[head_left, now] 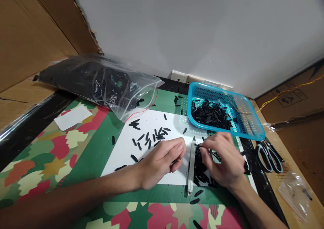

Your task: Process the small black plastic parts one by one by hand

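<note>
My left hand [164, 156] is curled closed over a white sheet [174, 119]; whatever its fingers may hold is hidden. Thumb and forefinger of my right hand [224, 159] pinch a small dark sliver, near the tip of a slim pointed tool [191, 168] with a pale wrapped handle. Beneath and beside that hand lies a heap of black ridged, elongated pieces [200, 170]. More such pieces [159, 134] are scattered over the paper, left of the tool. Behind my right hand, a blue perforated basket [253, 134] holds many of them.
A clear zip bag [101, 80] full of dark material lies at the back left, by cardboard [32, 29]. Scissors [268, 158] and a small plastic bag [295, 195] lie at right. Sockets [179, 76] line the wall's foot. A white slip [73, 117] rests on the patterned cover [58, 144].
</note>
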The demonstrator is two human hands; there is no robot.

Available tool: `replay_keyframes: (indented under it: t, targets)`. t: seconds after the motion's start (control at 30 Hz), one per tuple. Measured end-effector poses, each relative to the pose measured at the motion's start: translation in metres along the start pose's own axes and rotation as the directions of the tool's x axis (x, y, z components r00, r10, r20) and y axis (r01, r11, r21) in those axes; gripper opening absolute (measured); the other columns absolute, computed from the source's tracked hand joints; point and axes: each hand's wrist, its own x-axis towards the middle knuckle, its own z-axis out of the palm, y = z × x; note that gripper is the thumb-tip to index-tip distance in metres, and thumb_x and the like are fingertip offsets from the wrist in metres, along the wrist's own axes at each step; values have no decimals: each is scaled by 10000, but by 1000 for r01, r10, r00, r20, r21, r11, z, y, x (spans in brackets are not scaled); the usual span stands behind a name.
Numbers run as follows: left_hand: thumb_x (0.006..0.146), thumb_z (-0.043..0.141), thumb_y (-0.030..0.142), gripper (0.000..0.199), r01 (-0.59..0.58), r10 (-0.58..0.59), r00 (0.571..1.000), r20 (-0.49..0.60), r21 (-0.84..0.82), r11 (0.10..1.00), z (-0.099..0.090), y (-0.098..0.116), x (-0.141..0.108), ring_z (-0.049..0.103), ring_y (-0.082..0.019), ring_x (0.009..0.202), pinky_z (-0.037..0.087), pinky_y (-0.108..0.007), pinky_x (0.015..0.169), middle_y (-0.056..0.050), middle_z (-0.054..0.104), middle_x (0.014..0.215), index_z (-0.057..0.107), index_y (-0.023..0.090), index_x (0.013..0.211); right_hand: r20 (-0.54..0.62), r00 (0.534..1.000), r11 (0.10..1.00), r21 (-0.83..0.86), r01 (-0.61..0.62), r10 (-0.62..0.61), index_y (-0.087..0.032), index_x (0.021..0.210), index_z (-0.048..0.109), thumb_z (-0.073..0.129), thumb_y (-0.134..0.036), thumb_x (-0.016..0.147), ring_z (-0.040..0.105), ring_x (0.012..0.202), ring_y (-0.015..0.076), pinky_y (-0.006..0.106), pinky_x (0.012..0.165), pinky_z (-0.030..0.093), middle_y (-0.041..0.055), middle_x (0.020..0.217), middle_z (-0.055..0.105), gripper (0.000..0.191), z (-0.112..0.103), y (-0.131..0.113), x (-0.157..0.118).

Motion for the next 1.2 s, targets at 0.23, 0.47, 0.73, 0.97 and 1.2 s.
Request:
replay_keyframes:
  t: [0.23,0.47,0.73,0.97,1.2]
  targets:
    - [1094,421,598,450,51,-57,997,-50,-125,991,4,3,-1,353,-117,621,224,-190,504,34,478,657,489,209,877,-275,928,903,-277,-327,252,-258,1303,672,772,-220,992,521,560,171,410,855,414,-59,678,651,329,-16,29,-1]
    - [1099,391,621,468,35,-41,997,-66,-102,994,4,0,-1,405,-117,636,299,-211,550,40,459,723,488,209,899,96,979,982,-46,183,-178,-161,1141,677,682,-80,990,501,566,152,367,658,354,-38,631,602,171,13,-13,-4]
    - [1118,322,615,495,-87,79,975,-207,-29,996,9,1,3,386,-124,646,371,-273,657,44,451,742,473,210,875,206,939,961,12,277,-274,-120,1080,730,508,-105,1073,549,687,187,364,659,353,19,701,625,223,38,-50,-2]
    - [1107,366,620,485,-87,78,980,-185,-41,995,8,-2,3,361,-124,655,349,-274,657,52,420,744,471,209,871,170,965,980,43,196,-201,-134,1045,706,413,-64,1084,513,682,190,358,691,345,23,694,617,304,43,-51,-6]
    - [1115,324,624,489,-92,94,983,-160,18,996,5,-4,3,375,-134,645,334,-283,636,44,446,724,466,220,880,152,988,993,114,2,-20,-159,1054,685,531,-123,1081,564,706,184,363,749,332,13,750,707,160,47,-59,-6]
